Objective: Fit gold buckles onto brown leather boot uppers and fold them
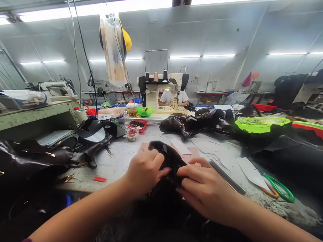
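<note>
Above the front edge of the table, a black leather piece with a curved rim and a small pale patch is stretched between my hands. It looks like a boot upper, and its lower part is lost in the dark below. My left hand is closed on its left side, thumb pointing inward. From the right, my right hand pinches the opposite edge with bent fingers. A pinkish sheet and a white paper piece lie just behind it.
Dark boot uppers lie to the left and at the back. Green-handled scissors and a metal strip are at right. A red tray and a lime basket stand farther off. Behind a sewing machine sits a person.
</note>
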A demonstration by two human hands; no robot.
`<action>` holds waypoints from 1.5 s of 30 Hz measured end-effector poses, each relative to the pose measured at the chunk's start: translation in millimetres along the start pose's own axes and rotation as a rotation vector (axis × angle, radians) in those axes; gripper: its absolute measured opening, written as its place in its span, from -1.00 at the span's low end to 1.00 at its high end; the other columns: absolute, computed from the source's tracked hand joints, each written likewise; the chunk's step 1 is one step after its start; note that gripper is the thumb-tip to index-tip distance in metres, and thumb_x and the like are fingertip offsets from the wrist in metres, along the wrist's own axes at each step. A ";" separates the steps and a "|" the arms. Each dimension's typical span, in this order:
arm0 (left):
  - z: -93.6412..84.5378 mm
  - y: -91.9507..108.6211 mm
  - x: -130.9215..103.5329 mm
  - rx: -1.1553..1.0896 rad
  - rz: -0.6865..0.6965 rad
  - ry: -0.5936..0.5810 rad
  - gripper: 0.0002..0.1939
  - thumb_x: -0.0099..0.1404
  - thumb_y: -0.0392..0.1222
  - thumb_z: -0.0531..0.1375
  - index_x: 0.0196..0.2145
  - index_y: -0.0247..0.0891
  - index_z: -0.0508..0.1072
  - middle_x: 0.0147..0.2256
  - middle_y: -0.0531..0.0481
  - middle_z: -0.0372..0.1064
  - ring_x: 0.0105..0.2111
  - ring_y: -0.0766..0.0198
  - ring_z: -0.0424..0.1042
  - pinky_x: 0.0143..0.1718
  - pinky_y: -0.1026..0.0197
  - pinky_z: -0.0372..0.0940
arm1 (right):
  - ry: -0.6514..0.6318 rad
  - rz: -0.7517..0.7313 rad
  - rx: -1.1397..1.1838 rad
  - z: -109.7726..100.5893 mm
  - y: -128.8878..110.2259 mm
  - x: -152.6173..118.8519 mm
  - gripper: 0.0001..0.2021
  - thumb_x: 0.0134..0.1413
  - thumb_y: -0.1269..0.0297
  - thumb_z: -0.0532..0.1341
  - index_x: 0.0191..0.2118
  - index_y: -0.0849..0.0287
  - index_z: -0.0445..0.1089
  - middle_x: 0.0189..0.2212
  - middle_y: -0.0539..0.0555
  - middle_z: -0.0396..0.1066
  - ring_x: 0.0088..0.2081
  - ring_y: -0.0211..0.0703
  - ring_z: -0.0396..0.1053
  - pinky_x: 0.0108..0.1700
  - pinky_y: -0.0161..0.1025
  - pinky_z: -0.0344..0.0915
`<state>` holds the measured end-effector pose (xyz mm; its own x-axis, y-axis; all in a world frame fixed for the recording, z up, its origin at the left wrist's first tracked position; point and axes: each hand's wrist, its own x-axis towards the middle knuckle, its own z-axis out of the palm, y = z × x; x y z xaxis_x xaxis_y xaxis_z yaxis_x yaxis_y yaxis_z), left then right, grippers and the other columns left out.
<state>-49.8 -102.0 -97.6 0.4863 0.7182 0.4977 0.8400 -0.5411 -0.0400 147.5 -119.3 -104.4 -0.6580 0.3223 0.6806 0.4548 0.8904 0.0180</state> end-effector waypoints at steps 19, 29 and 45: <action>-15.6 -0.5 5.9 -1.230 -0.375 -0.285 -0.87 0.06 -0.23 0.14 -0.38 -0.29 0.38 -0.47 0.03 0.42 -0.46 0.33 0.36 -0.39 0.27 0.27 | -0.017 0.088 -0.021 -8.8 6.4 5.7 -0.69 0.17 0.22 0.07 -0.58 0.18 0.26 -0.52 -0.05 0.39 -0.50 -0.31 0.34 0.13 0.06 -0.08; -18.9 -3.6 5.8 -1.048 -0.313 -0.269 -0.81 0.13 -0.22 0.10 -0.39 -0.30 0.49 -0.42 0.00 0.45 -0.37 0.27 0.37 -0.29 0.27 0.26 | 0.127 0.084 0.007 10.4 12.4 9.9 -0.77 0.09 0.27 0.15 -0.55 0.17 0.26 -0.50 -0.05 0.41 -0.51 -0.32 0.34 0.05 -0.06 0.07; -5.5 -3.3 7.9 -1.121 -0.465 -0.091 -0.70 -0.12 -0.17 0.30 -0.39 -0.34 0.41 -0.53 0.06 0.32 -0.51 0.34 0.28 -0.47 0.29 0.21 | -0.290 0.146 0.022 -3.4 28.4 20.2 -0.83 0.18 0.36 -0.01 -0.43 0.13 0.19 -0.47 -0.06 0.28 -0.44 -0.28 0.27 0.12 0.11 -0.13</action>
<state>-50.0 -96.9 -88.8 0.2471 0.9479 0.2011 0.2864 -0.2697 0.9193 149.2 -88.6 -87.7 -0.7319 0.5225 0.4375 0.5459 0.8338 -0.0826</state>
